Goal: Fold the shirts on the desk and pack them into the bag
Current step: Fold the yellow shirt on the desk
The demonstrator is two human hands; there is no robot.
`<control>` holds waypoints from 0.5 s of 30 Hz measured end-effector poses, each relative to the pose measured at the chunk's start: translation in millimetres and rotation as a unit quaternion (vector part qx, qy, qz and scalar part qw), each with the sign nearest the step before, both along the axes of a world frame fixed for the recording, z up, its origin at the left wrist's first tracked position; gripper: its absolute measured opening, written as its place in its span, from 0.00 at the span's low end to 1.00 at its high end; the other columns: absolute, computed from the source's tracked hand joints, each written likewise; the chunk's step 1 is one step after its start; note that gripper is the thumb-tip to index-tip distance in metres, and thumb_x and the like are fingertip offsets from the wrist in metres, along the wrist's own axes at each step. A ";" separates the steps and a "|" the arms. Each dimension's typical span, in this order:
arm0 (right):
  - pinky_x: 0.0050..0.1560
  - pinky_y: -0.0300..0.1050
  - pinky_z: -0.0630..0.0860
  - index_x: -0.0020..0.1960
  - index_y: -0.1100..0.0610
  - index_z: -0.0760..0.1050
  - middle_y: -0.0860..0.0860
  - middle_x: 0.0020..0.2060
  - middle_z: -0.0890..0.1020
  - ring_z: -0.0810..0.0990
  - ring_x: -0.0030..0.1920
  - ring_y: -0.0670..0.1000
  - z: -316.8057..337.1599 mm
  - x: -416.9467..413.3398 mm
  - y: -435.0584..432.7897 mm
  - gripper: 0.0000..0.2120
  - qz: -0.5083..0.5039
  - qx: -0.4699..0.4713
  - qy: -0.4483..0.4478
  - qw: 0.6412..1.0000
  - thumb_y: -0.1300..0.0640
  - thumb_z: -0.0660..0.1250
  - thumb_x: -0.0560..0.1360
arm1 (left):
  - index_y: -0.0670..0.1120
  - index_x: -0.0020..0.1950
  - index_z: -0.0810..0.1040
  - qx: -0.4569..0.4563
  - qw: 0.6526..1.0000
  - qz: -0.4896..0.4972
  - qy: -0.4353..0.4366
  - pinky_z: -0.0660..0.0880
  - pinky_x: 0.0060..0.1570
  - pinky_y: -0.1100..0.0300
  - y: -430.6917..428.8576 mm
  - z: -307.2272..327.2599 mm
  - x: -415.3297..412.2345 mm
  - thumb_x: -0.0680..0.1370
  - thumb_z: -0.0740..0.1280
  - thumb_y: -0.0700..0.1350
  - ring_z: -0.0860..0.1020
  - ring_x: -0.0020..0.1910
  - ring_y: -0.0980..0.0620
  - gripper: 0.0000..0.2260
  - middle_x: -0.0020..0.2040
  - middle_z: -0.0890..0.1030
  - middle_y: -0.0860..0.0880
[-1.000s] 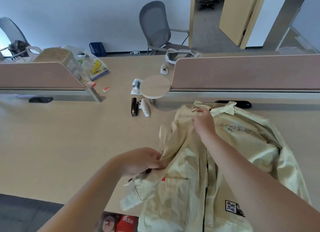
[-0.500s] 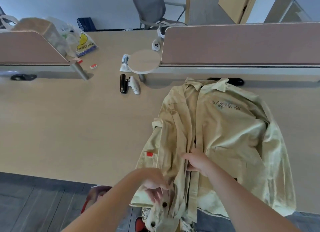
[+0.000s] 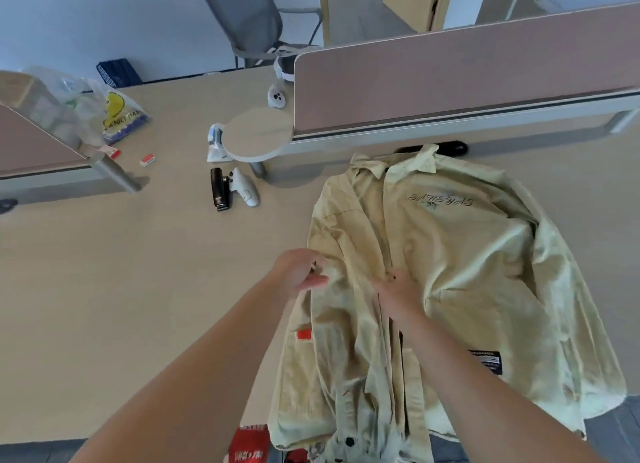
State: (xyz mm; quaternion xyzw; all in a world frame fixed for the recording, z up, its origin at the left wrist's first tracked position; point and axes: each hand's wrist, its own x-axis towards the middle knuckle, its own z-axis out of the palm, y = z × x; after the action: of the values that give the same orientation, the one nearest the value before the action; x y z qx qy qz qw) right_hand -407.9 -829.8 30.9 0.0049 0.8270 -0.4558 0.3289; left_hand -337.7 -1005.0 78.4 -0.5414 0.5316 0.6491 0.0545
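Observation:
A pale yellow button shirt [image 3: 460, 254] lies front up on the desk [image 3: 138, 289], collar toward the far partition and hem hanging over the near edge. My left hand [image 3: 301, 272] pinches the fabric at the shirt's left side, about mid-height. My right hand [image 3: 398, 291] rests on the button placket at the shirt's middle, fingertips curled into the front edge there. A red printed bag [image 3: 249, 443] shows below the near desk edge, left of the hem and partly hidden.
A black stapler [image 3: 220, 192] and a white controller [image 3: 244, 190] lie left of the collar, near a small round shelf [image 3: 258, 135]. A brown partition [image 3: 450, 81] runs behind the shirt. A plastic bag with yellow print [image 3: 117, 116] sits far left. A grey chair [image 3: 249, 15] stands beyond.
Both hands moved from the hem up to the shirt's middle. The left hand went out to the left side of the shirt. The view tilted further down.

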 end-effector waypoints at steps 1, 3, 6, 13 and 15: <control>0.27 0.40 0.69 0.52 0.48 0.70 0.49 0.41 0.78 0.75 0.33 0.48 0.3 -6.2 -9.6 0.09 -0.008 0.019 0.020 1.000 0.61 0.61 0.76 | 0.39 0.51 0.79 0.003 1.000 -0.006 -0.003 0.83 0.51 0.48 -9.9 -7.2 -4.7 0.79 0.69 0.39 0.84 0.40 0.42 0.04 0.43 0.79 0.40; 0.32 0.43 0.76 0.54 0.50 0.74 0.50 0.42 0.81 0.81 0.37 0.52 1.6 -17.3 -29.0 0.10 -0.003 0.076 0.051 0.996 0.60 0.59 0.77 | 0.38 0.51 0.78 0.005 0.999 -0.038 0.000 0.83 0.51 0.48 -26.2 -17.9 -14.3 0.79 0.69 0.38 0.84 0.39 0.44 0.04 0.41 0.79 0.41; 0.53 0.49 0.79 0.62 0.60 0.79 0.58 0.55 0.83 0.82 0.56 0.59 -7.9 -33.2 -53.0 0.15 0.013 0.131 0.017 0.991 0.60 0.60 0.79 | 0.34 0.50 0.78 0.039 0.998 -0.045 0.013 0.83 0.41 0.54 -45.9 -20.8 -19.7 0.80 0.67 0.36 0.82 0.34 0.45 0.04 0.39 0.78 0.41; 0.39 0.40 0.82 0.61 0.71 0.75 0.62 0.52 0.81 0.83 0.42 0.53 -12.7 -40.0 -51.7 0.13 -0.292 -0.139 -0.076 0.943 0.71 0.64 0.77 | 0.30 0.52 0.81 0.132 0.986 -0.023 0.095 0.83 0.48 0.52 -96.5 -37.6 1.9 0.77 0.69 0.33 0.85 0.44 0.41 0.07 0.48 0.81 0.35; 0.48 0.41 0.83 0.54 0.70 0.77 0.65 0.51 0.79 0.82 0.44 0.55 -13.9 -36.3 -41.3 0.08 -0.349 -0.219 -0.087 0.907 0.75 0.64 0.77 | 0.31 0.49 0.81 0.140 0.985 0.005 0.102 0.83 0.46 0.54 -100.1 -51.2 6.5 0.77 0.69 0.33 0.85 0.42 0.43 0.05 0.47 0.82 0.35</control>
State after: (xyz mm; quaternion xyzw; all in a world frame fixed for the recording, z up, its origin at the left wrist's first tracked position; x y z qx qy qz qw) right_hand -444.2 -871.1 16.9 0.2606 0.6201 -0.7089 0.2121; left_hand -331.2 -1105.1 27.1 -0.4624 0.4353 0.7691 0.0718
